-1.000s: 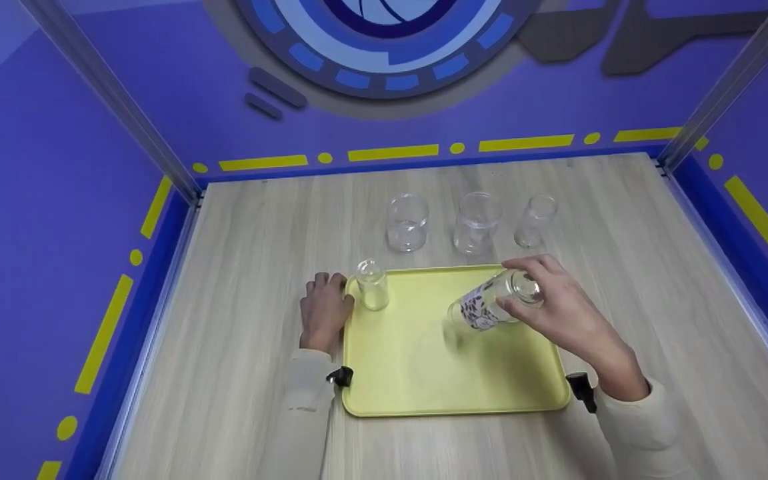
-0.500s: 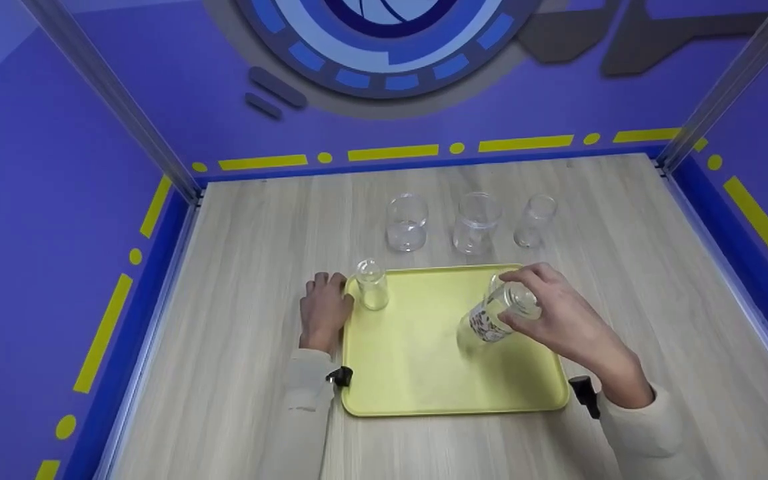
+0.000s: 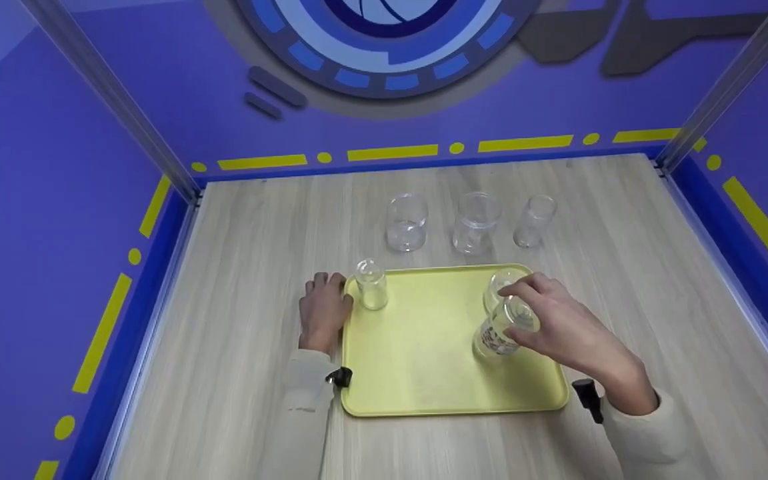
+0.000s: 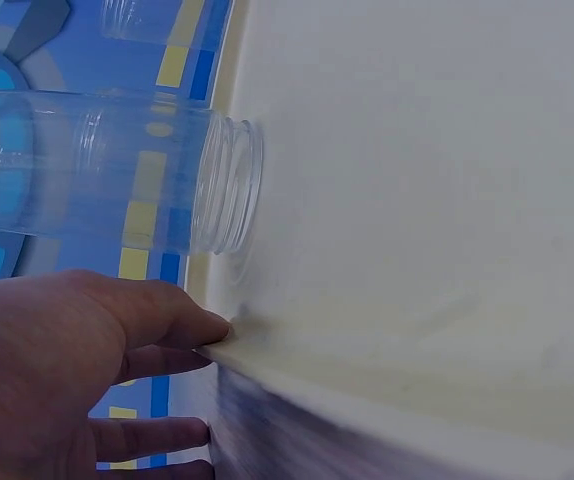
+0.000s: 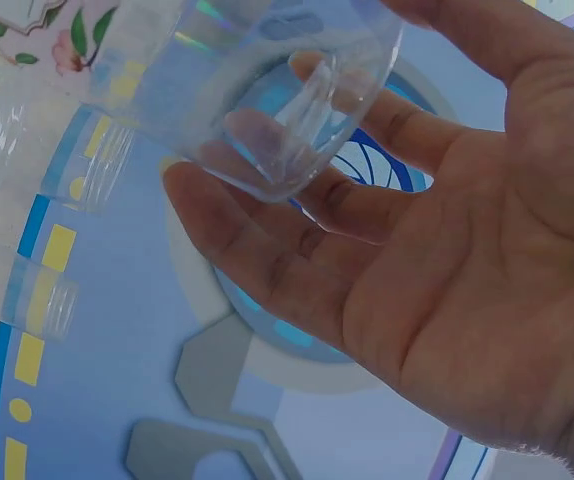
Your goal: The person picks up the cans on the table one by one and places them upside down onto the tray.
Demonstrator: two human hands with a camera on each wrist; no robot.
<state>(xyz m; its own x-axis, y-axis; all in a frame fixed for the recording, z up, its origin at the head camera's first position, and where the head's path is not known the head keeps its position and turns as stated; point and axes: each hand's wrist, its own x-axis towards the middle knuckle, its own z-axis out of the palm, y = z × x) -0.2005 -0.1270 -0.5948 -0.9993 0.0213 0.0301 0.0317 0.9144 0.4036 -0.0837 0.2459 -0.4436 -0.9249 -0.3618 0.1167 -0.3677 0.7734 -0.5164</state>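
Note:
My right hand holds a glass jar with a flowered label, base up and tilted, over the right part of the yellow tray. In the right wrist view, its fingers lie around the clear base end. Whether the jar's lower end touches the tray I cannot tell. Just behind it stands another clear glass jar, partly covered by that hand. My left hand rests at the tray's left edge, its thumb touching the rim. Beside it a small clear jar stands on the tray corner, threaded mouth down.
Beyond the tray stand two wide clear jars and one narrow jar on the wooden table. Blue panels with yellow dashes enclose the table at the back and both sides.
My right hand has brought the flowered jar nearer and slightly right, and turned it more upright. The jar behind it has come into view. My left hand has stayed in place.

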